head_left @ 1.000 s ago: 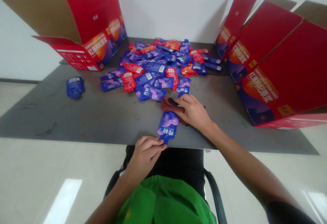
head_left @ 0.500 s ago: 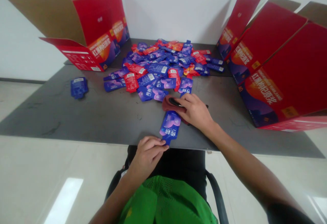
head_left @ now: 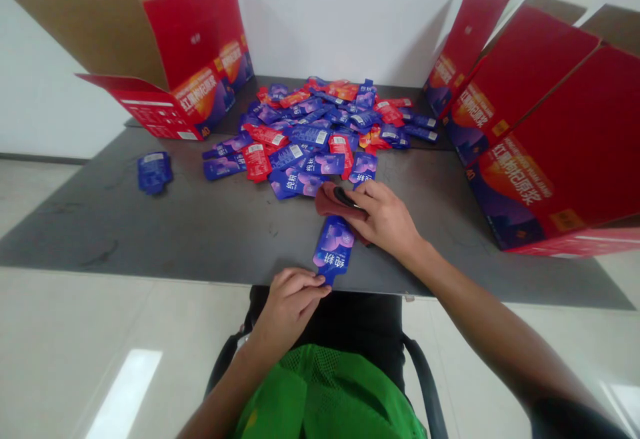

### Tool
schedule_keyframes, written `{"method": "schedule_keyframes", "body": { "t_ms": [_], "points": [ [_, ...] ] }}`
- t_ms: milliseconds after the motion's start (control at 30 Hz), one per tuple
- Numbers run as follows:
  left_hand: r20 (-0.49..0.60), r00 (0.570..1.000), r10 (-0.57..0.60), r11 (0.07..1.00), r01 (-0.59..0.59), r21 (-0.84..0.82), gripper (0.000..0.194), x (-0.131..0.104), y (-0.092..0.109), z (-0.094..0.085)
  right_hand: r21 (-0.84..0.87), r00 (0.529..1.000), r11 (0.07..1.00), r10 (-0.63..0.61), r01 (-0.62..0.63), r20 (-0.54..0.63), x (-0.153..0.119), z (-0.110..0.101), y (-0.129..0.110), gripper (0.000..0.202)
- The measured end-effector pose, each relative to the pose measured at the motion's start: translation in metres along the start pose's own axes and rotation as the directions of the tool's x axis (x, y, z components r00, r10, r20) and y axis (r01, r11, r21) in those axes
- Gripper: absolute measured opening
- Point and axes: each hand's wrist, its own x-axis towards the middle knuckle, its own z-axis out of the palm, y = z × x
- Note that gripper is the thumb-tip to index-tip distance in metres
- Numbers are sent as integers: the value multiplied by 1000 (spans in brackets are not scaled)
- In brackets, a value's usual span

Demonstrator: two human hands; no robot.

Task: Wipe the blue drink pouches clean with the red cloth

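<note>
A blue pouch [head_left: 334, 242] with purple shapes and white lettering lies flat at the table's front edge. My left hand [head_left: 295, 299] is closed on its narrow spout end, thumb and fingers pinching it. In my right hand [head_left: 384, 215] is a folded reddish-brown cloth [head_left: 327, 200], together with a slim black object [head_left: 345, 197] whose kind I cannot make out. The cloth sits at the pouch's far end, partly over it. Just beyond the cloth, another blue pouch [head_left: 363, 167] lies at the near edge of a heap.
A heap of blue and red pouches [head_left: 310, 133] spreads over the back of the grey table [head_left: 225, 239]. A few blue pouches [head_left: 154, 171] lie apart at left. Open red cartons stand at the left [head_left: 200, 95] and right [head_left: 530, 165].
My right hand has shifted very slightly with the cloth and black object. My left hand stays on the pouch's spout end, and the heap is unchanged.
</note>
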Motion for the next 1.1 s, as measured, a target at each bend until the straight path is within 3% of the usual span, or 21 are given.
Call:
{"method": "schedule_keyframes", "body": {
  "t_ms": [67,167,233,300,433,533,667,800,900,1000,1100],
  "points": [
    [7,1000,-3,1000,3,14,19,-2,-1,1,83,999,995,-52,51,11,-11,-5,-23,34],
    [22,1000,-22,999,21,47,19,-5,-2,1,179,975,973,-175,149,139,-33,4,-49,35],
    [29,999,-20,999,19,46,19,-5,-3,0,190,974,972,-167,137,152,-37,15,-43,35],
    [31,999,-11,1000,11,21,20,-3,-3,0,132,988,989,-89,72,124,-29,22,-20,35],
    [12,1000,-15,1000,15,-3,22,-1,-1,0,-25,998,999,35,-34,55,-3,11,14,32],
    [4,1000,-14,1000,14,-5,23,-2,-1,1,31,1000,999,7,-8,26,-8,-4,-6,33],
    [19,999,-28,999,27,26,20,-3,-2,0,145,980,982,-142,122,142,-34,2,-40,34],
    [22,999,-27,1000,27,14,20,-3,-2,0,100,991,994,-51,40,120,-27,18,-13,34],
    [16,999,-36,999,36,12,20,-2,-2,0,-5,998,999,44,-44,49,-8,10,10,33],
    [11,1000,-30,999,30,11,20,-3,-2,1,29,1000,999,22,-23,14,-8,-5,-4,34],
    [15,1000,-27,999,27,25,18,-4,-2,0,117,986,988,-114,100,121,-27,-6,-37,36]
  ]
}}
